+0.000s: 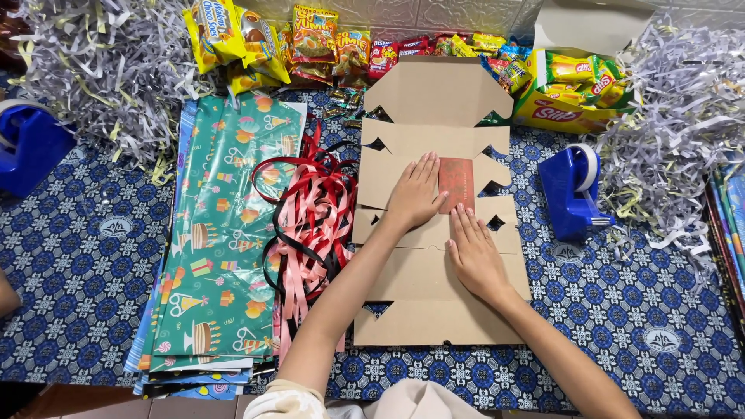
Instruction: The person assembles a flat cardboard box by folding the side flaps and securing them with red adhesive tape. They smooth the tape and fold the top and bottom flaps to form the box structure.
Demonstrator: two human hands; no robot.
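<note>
Two hands lie flat on the work, fingers spread, gripping nothing. Largest item: an unfolded cardboard box blank point(434, 256), centre of frame, lying flat on the blue patterned table cover point(77, 256). It looks light and stiff between the creases, floppy at the flaps; you would do best to take it by a long edge, not a flap tip. Your left hand point(414, 194) presses the middle panel just left of a small red card point(456, 185); your right hand point(475, 252) rests lower, fingertips touching the card's bottom edge. The card looks thin and smooth, likely to slide; pinch it at a corner. Left of centre: green gift wrap sheets point(225, 233), red and pink ribbons point(310, 217). Right: blue tape dispenser point(573, 190). Top: snack packets point(310, 39), shredded paper point(683, 116).
</note>
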